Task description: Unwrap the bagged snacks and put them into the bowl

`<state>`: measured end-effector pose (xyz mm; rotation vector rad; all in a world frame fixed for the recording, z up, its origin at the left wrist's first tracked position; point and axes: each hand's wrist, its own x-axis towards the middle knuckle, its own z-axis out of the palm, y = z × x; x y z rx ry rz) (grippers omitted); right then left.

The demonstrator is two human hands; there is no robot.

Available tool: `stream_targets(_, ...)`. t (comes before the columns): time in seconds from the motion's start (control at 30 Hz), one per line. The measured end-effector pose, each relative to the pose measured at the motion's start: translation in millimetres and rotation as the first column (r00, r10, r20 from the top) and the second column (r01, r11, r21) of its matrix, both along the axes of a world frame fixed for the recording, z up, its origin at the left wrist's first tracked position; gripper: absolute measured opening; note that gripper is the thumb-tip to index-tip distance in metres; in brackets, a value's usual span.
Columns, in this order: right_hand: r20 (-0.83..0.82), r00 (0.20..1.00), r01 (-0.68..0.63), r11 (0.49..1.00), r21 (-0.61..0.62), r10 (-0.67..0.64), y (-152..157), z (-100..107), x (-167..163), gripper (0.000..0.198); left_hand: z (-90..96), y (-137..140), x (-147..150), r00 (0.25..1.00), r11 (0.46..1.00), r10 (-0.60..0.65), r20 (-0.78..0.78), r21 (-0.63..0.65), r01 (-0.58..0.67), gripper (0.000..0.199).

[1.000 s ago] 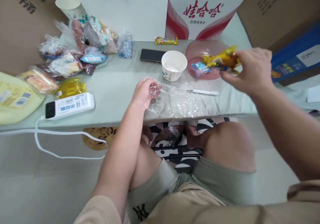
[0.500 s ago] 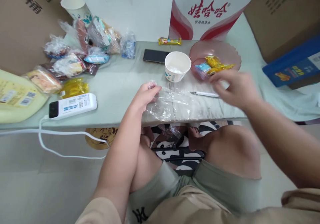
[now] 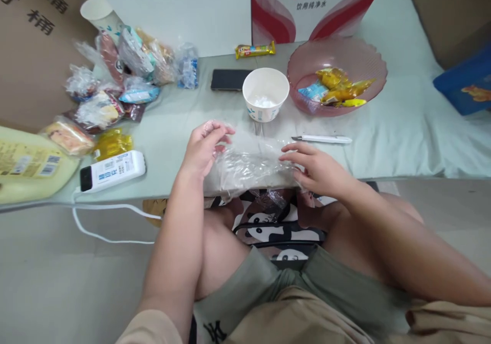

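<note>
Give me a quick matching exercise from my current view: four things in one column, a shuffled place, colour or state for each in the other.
1. plastic film
2. phone
3. bowl
4. small snack bar

A. pink, with wrapped packets inside
B. yellow wrapper, lying by the bottom of the red-and-white box
C. see-through and crumpled, between the left hand and right hand
D. black, lying flat

Pairs: 1-C, 2-D, 3-A, 4-B

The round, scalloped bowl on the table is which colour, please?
The round, scalloped bowl is translucent pink, seen best in the head view.
</note>
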<state>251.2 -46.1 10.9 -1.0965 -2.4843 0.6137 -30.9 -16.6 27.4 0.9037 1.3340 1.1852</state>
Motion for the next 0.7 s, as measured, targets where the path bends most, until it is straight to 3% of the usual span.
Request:
stream_targets(0.13,-0.040,0.986,0.163,0.987,0.001,-0.163,6,2,12,0.045,-0.1,6,4,0.999,0.996,-0.047,-0.007,-0.072,0.046,0.013)
stream_targets(0.23,-0.050,0.978,0.202,0.978,-0.056,-0.205,12,3,18,0.041,0.0,8,7,0.990,0.987,-0.134,-0.047,-0.101,0.128,0.014)
stream_targets(0.37,-0.082,0.955,0.271,0.953,-0.138,-0.284,20,5,23,0.026,-1.5,10,10,0.974,0.973,-0.200,-0.105,-0.137,0.185,0.017)
stream_targets(0.47,-0.161,0.920,0.336,0.930,-0.148,-0.358,24,6,25,0.011,-4.6,11,8,0.980,0.979,-0.174,-0.094,-0.120,0.162,0.019)
stream_targets(0.57,-0.335,0.845,0.348,0.904,-0.247,-0.417,27,6,28,0.008,-7.0,11,5,0.986,0.986,-0.154,-0.057,-0.072,0.149,0.026)
stream_targets(0.7,-0.540,0.667,0.281,0.845,-0.455,-0.513,31,4,34,0.015,-5.5,7,4,0.982,0.982,-0.186,-0.025,-0.036,0.185,0.034)
